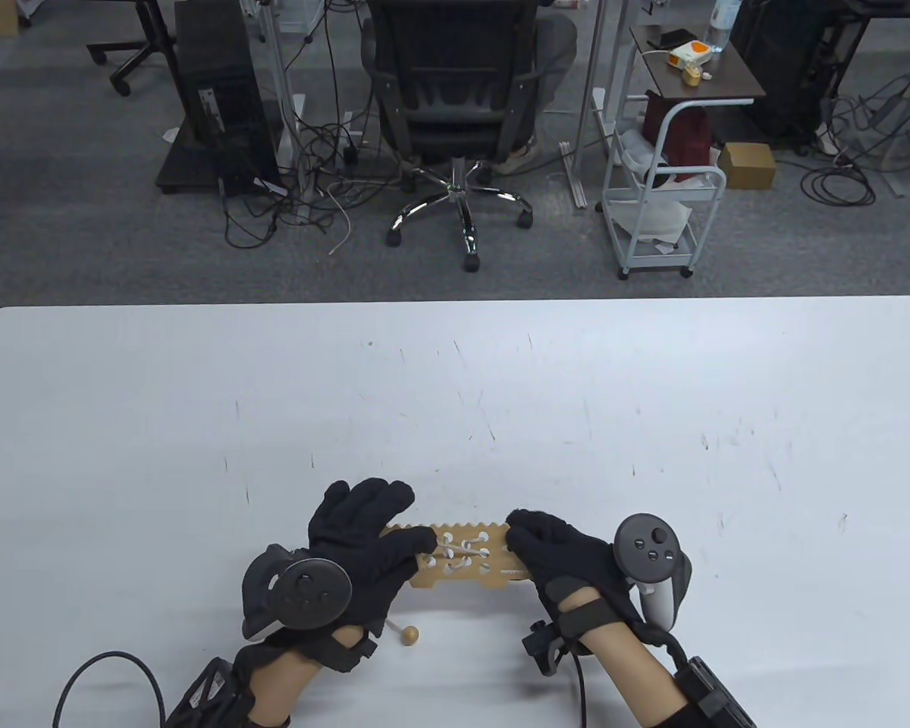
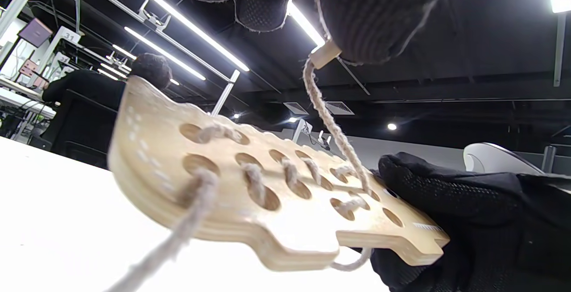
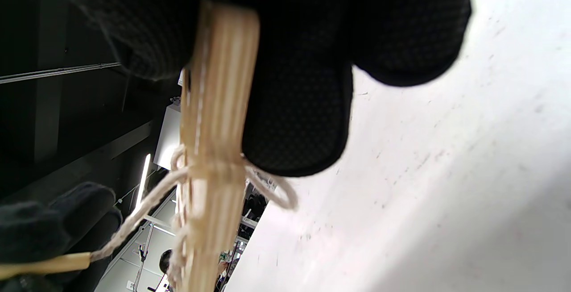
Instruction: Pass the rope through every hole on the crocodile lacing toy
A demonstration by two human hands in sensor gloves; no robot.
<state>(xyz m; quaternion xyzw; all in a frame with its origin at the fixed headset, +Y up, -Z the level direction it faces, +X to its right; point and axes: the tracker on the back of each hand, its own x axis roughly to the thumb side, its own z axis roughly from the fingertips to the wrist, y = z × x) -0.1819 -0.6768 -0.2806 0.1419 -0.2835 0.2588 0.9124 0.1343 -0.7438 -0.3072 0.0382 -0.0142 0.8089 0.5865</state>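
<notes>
Both hands hold: right hand [image 1: 553, 550] grips crocodile board [image 1: 466, 557]; left hand [image 1: 364, 531] pinches rope needle [image 2: 324, 54].

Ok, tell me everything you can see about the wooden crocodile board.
The crocodile board is a flat, pale plywood cutout with toothed edges and two rows of round holes, most laced with rope. It is tilted off the table. The right hand grips one end; the left hand holds the rope's wooden needle above it.

Your table [image 1: 652, 425]: white, scuffed with dark marks. At 6 o'clock near your edge lies a wooden bead [image 1: 409, 635] on a short peg. The toy [image 1: 466, 563] is tilted, hand-held just above it.
</notes>
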